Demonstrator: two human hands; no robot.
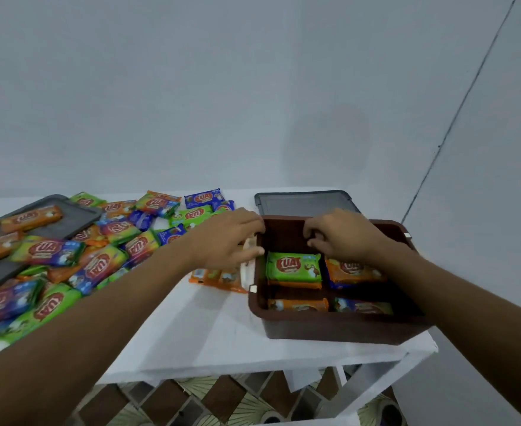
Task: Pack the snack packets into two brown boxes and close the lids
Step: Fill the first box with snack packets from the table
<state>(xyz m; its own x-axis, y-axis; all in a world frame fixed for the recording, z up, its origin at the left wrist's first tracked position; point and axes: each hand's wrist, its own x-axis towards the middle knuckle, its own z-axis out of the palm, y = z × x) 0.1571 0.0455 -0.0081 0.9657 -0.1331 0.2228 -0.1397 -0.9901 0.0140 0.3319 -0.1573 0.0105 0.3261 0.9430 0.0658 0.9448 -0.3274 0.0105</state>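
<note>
Looking down at my two hands, I find both at the far end of the brown box (pixel 330 330). My left hand (pixel 231 238) has its fingers curled over the rim of the box's left wall, gripping it. My right hand (pixel 342 235) reaches inside the box with its fingers bent towards the far wall; I cannot tell whether it holds anything. Just below its fingertips lies a green packet (pixel 293 267), and an orange packet (pixel 354 270) sits under its palm. Nearer me than both hands, two more packets (pixel 297 304) stand in the box's near row. Beyond the hands a grey lid (pixel 305 202) lies flat on the table (pixel 197 327). Left of my left hand spreads a loose pile of packets (pixel 105 247), some of them on another grey lid (pixel 68 219).
</note>
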